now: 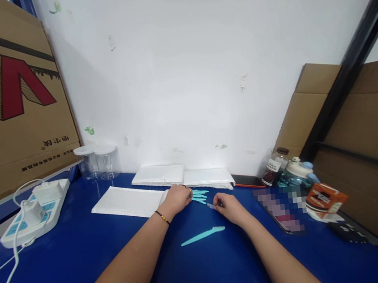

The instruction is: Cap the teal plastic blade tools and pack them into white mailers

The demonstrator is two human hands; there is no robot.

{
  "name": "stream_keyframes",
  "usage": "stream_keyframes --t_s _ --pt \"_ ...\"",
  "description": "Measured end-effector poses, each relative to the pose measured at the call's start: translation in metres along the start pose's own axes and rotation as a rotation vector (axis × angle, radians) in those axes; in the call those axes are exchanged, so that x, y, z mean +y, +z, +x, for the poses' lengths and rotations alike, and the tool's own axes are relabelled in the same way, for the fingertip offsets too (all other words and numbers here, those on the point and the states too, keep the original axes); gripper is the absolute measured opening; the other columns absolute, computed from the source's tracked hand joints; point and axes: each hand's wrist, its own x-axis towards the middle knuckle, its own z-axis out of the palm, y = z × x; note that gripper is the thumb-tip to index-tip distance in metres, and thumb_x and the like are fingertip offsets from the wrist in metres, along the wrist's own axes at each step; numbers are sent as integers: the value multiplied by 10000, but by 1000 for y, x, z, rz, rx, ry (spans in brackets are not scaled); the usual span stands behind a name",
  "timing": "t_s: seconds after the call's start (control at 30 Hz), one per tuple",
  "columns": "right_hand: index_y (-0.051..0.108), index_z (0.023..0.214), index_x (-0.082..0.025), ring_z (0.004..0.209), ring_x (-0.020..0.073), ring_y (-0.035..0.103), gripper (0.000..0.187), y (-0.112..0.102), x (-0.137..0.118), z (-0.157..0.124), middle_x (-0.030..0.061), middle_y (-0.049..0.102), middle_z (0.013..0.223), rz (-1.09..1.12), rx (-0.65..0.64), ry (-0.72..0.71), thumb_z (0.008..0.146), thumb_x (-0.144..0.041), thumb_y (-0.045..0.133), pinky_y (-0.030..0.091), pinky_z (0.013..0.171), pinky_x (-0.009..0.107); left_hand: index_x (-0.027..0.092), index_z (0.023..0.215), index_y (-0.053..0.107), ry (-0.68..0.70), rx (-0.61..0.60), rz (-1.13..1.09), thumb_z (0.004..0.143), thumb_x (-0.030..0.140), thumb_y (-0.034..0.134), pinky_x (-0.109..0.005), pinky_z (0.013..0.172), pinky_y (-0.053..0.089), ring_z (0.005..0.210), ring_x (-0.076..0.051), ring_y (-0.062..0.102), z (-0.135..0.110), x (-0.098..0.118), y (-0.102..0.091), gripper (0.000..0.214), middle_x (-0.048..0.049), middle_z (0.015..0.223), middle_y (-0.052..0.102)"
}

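My left hand [178, 198] rests on the blue table [86, 256], its curled fingers on a small pile of turquoise razor-like sticks [199, 195]. It wears a ring and a thin bracelet. My right hand [228, 207] sits just to the right, fingers pinched on a small clear cap [211, 206]. A single turquoise stick [203, 235] lies flat on the table in front of both hands.
White flat packets lie behind the hands [129, 201], [158, 175], [208, 177]. Two clear jars [97, 162] stand at back left, beside a power strip [36, 211] with cables. Bottles [290, 171], a phone [247, 181] and an orange box [325, 199] crowd the right. Cardboard stands on both sides.
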Motion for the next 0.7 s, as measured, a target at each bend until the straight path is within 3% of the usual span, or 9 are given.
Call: stream_keyframes --t_s 0.13,0.33,0.7 --pt "600 795 -206 620 112 532 163 -4 1 -3 -22 621 703 57 -52 11 700 -87 543 372 572 198 175 739 627 38 17 15 829 210 460 -315 751 377 784 -203 591 -2 6 -4 192 -79 781 660" --pt "651 762 -201 603 115 525 177 -16 4 -9 -9 642 697 22 -58 -30 691 -91 531 359 552 201 180 649 595 131 -73 -65 729 147 496 -290 694 366 686 -174 579 -5 11 -4 132 -40 701 659" --pt "682 773 -217 627 122 531 173 -10 -8 -9 -8 638 724 61 -73 -90 697 -130 553 379 571 213 200 690 640 145 -114 -159 741 179 515 -250 665 381 691 -159 584 -5 20 -7 137 -16 722 676"
